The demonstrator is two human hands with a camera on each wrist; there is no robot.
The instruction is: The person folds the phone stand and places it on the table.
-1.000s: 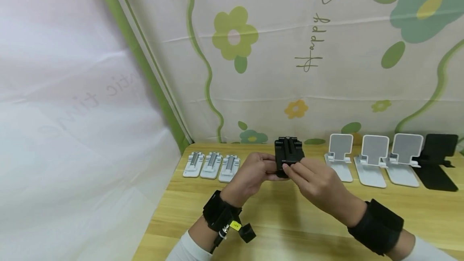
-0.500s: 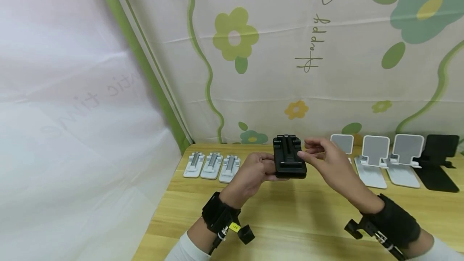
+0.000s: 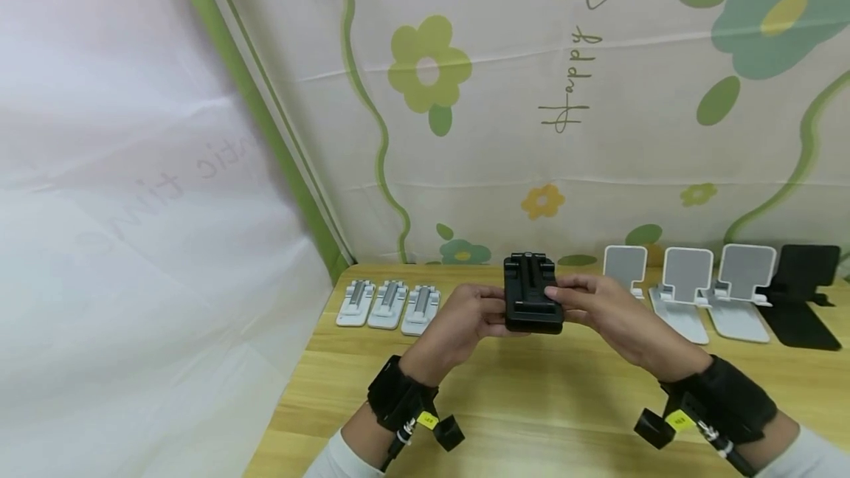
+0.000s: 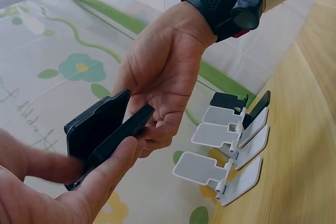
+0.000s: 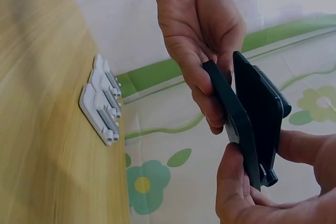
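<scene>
Nearest to you, a black strap with a small camera module sits on each wrist, above the near part of the wooden table (image 3: 531, 404). Your left hand (image 3: 465, 323) grasps the black folding phone stand (image 3: 531, 305) from its left side, fingers curled round the edge; the right wrist view shows the thumb and fingers of the left hand (image 5: 202, 40) gripping the two hinged plates of the stand (image 5: 252, 119), which are parted slightly. Your right hand (image 3: 611, 312) grasps the same stand from its right side, thumb on the upper face and fingers beneath; in the left wrist view the right hand (image 4: 163, 77) pinches the far edge of the stand (image 4: 102, 129). The stand is held in the air above the table, central in the scene, roughly level with the rows behind it. Farther back on the left, three folded white stands (image 3: 388, 305) lie flat, side by side, just beside one another. Farther back on the right, three unfolded white stands (image 3: 687, 290) are upright in a row, with one unfolded black stand (image 3: 803, 293) at the right end. Behind the table hangs a floral cloth backdrop (image 3: 505, 94).
</scene>
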